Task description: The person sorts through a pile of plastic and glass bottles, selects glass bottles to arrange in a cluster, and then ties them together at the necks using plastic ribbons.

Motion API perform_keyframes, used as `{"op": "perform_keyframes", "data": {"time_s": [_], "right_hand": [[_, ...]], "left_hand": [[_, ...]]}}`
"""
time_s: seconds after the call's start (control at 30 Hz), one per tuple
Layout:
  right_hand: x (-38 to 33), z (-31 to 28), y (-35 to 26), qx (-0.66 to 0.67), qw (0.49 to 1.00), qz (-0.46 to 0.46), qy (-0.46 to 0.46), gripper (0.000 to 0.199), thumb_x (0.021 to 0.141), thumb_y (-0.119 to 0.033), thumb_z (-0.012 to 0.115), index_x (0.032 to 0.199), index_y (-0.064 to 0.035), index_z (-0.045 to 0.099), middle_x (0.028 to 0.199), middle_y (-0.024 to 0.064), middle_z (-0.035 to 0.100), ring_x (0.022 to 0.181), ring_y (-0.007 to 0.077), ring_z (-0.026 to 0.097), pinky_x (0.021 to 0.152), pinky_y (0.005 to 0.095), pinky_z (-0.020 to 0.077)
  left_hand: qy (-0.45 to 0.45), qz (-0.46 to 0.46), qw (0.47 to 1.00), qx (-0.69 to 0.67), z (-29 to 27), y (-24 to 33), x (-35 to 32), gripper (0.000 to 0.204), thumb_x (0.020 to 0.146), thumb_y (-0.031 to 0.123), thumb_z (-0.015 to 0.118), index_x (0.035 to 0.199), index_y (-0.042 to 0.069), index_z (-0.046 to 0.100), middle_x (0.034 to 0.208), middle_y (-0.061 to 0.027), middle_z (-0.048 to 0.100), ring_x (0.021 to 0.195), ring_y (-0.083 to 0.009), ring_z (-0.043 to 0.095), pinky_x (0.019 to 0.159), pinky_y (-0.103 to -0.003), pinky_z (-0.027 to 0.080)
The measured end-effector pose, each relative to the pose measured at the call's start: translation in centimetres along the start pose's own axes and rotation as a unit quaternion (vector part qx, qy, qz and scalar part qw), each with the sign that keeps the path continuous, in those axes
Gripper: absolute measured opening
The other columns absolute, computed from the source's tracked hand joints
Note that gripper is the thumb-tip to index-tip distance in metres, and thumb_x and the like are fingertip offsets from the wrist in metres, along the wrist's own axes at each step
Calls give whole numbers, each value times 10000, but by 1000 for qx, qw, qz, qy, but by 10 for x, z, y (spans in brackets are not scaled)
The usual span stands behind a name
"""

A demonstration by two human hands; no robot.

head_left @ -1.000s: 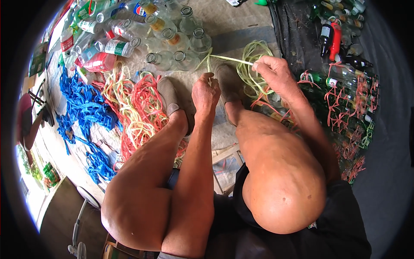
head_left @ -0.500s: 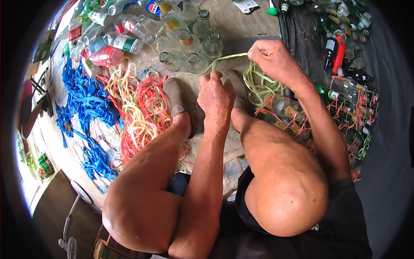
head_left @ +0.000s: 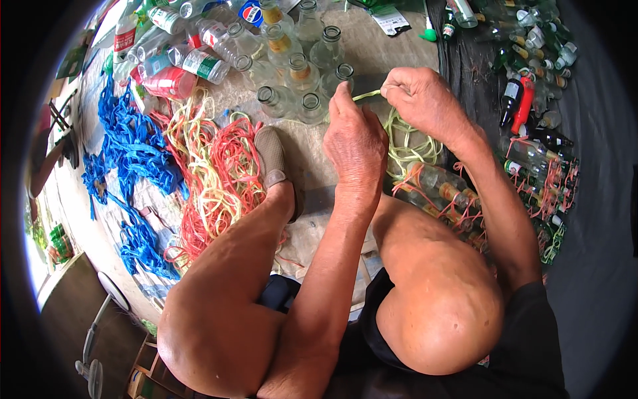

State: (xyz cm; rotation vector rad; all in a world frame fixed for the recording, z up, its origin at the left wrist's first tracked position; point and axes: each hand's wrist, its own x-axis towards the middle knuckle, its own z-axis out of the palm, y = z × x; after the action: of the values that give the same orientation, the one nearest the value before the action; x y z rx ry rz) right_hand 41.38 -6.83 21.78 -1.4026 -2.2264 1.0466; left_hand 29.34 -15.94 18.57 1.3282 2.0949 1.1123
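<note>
Between my two hands a short stretch of yellow-green plastic cord (head_left: 367, 96) runs taut. My right hand (head_left: 426, 103) pinches it at the right end. My left hand (head_left: 357, 136) is closed at the cord's other end, its fingertips beside the neck of the nearest right glass bottle and largely hiding the grip. Several clear glass bottles (head_left: 300, 74) stand upright in a tight cluster just ahead of my hands. From below my right hand, loose loops of the same cord (head_left: 413, 141) spread over the ground.
Red and yellow cords (head_left: 219, 173) lie heaped left of my shoe (head_left: 270, 156), beside a blue strip pile (head_left: 136, 153). Plastic bottles (head_left: 199, 63) crowd the far left. Tied glass bottles (head_left: 442, 183) lie by my right leg, more bottles (head_left: 531, 166) on black sheeting at right.
My left hand has moved right and slightly forward, closer to my right hand, so less cord shows between them. The whole view has shifted a little.
</note>
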Motion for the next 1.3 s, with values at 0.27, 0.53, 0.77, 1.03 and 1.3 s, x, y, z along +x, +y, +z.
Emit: {"op": "perform_keyframes", "data": {"time_s": [0.27, 0.53, 0.77, 1.03, 1.3], "right_hand": [[15, -9, -11, -94, 994, -55, -24, 181, 875, -197, 595, 818, -42, 668, 780, 196, 674, 774, 439, 658, 680, 511, 524], [38, -9, -35, -169, 969, -165, -68, 183, 854, -190, 589, 768, -31, 615, 732, 213, 653, 756, 443, 654, 682, 537, 511], [64, -6, -41, -207, 951, -217, -78, 187, 852, -197, 596, 755, -38, 621, 706, 202, 652, 738, 427, 658, 679, 529, 512], [80, 0, -36, -203, 950, -230, -59, 202, 859, -215, 608, 748, -46, 610, 712, 179, 651, 733, 407, 656, 672, 516, 514], [88, 1, -22, -145, 974, -167, -54, 198, 877, -205, 616, 807, -24, 656, 751, 187, 653, 741, 403, 649, 662, 466, 511]], "left_hand": [[14, -28, 999, 29, 13, 7, -1, 645, 899, 77, 631, 1447, -39, 313, 1476, -289, 396, 1105, -492, 608, 864, -517, 537], [4, -64, 995, -71, 26, -16, 26, 547, 951, 101, 549, 1434, -3, 316, 1429, -307, 431, 1115, -526, 583, 891, -547, 521], [57, -70, 985, -145, 36, -17, 28, 462, 988, 142, 561, 1397, -5, 402, 1334, -288, 509, 1244, -468, 500, 1005, -497, 448], [62, -77, 985, -145, 39, -19, 29, 436, 981, 70, 549, 1391, -5, 423, 1329, -282, 498, 1228, -470, 505, 1004, -503, 452], [96, -33, 989, -110, 39, -20, 28, 446, 950, 7, 549, 1359, -5, 372, 1365, -298, 483, 932, -509, 642, 773, -544, 516]]}}
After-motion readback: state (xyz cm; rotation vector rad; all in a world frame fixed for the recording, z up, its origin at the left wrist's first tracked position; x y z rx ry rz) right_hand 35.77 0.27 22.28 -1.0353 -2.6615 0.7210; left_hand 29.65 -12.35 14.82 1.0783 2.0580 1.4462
